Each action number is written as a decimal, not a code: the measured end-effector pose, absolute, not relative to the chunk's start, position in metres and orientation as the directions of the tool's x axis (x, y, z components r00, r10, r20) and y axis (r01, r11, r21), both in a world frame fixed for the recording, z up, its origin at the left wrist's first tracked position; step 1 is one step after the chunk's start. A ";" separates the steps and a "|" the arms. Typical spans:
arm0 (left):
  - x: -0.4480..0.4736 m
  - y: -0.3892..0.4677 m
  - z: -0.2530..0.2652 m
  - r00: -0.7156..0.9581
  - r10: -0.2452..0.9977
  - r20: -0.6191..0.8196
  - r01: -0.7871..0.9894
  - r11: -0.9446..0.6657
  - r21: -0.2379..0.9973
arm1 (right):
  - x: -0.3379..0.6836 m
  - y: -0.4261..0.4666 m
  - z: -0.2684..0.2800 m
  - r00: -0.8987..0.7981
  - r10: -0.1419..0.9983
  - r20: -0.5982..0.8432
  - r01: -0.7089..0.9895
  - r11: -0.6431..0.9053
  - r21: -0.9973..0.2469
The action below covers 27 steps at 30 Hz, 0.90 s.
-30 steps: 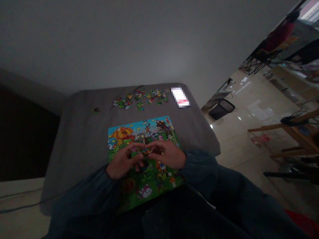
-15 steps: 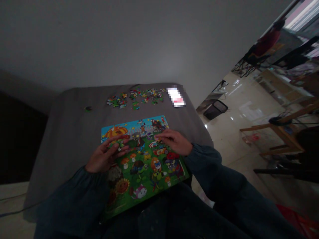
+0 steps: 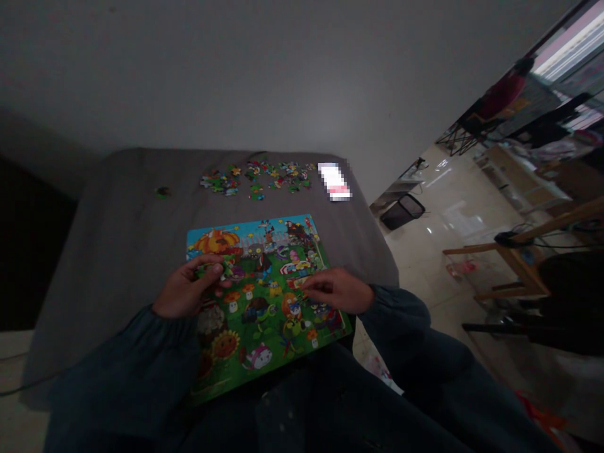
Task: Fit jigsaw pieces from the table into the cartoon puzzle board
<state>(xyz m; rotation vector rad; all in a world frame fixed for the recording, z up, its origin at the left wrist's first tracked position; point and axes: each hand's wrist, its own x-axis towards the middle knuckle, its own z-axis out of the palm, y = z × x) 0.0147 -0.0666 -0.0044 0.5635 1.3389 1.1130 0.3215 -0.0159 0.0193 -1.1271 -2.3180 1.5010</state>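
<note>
A colourful cartoon jigsaw board lies tilted at the near edge of the table, partly over my lap. Green puzzle pieces are between the thumb and fingers of my left hand, above the board's left side. My right hand is over the right part of the board, its fingertips pinched together by a red-and-yellow printed figure. Whatever sits in that pinch, if anything, is too small and dark to make out. Loose puzzle pieces lie in heaps beyond the board.
The table has a grey cloth and stands against a pale wall. A lit phone lies at the far right corner. One dark green piece lies apart on the left. A black bin stands on the floor to the right.
My right hand has shifted down the board, toward me, and its fingers have curled in more. My left fingers have closed further round the pieces. The view has moved slightly.
</note>
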 end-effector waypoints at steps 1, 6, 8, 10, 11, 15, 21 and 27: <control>0.015 -0.067 -0.004 -0.142 0.872 -0.468 -0.304 0.412 0.859 | 0.321 -0.017 0.018 -0.693 0.668 -0.271 0.509 0.186 -0.841; 0.016 -0.068 -0.003 -0.147 0.877 -0.458 -0.285 0.406 0.869 | 0.320 -0.018 0.019 -0.674 0.673 -0.305 0.511 0.127 -0.850; 0.017 -0.068 -0.002 -0.145 0.878 -0.456 -0.279 0.406 0.870 | 0.319 -0.018 0.021 -0.665 0.673 -0.322 0.514 0.099 -0.852; 0.017 -0.067 -0.001 -0.142 0.877 -0.460 -0.275 0.411 0.869 | 0.319 -0.017 0.021 -0.644 0.684 -0.341 0.518 0.062 -0.853; 0.017 -0.067 0.000 -0.140 0.875 -0.463 -0.274 0.415 0.868 | 0.319 -0.017 0.021 -0.633 0.690 -0.352 0.519 0.040 -0.854; 0.017 -0.066 0.000 -0.133 0.867 -0.480 -0.275 0.433 0.858 | 0.321 -0.014 0.016 -0.613 0.688 -0.389 0.512 -0.029 -0.858; 0.017 -0.064 0.000 -0.133 0.862 -0.489 -0.290 0.438 0.851 | 0.323 -0.010 0.013 -0.639 0.673 -0.372 0.491 -0.016 -0.871; 0.017 -0.064 0.000 -0.134 0.863 -0.488 -0.311 0.431 0.847 | 0.328 0.029 0.021 -0.672 0.696 -0.254 0.456 0.118 -0.882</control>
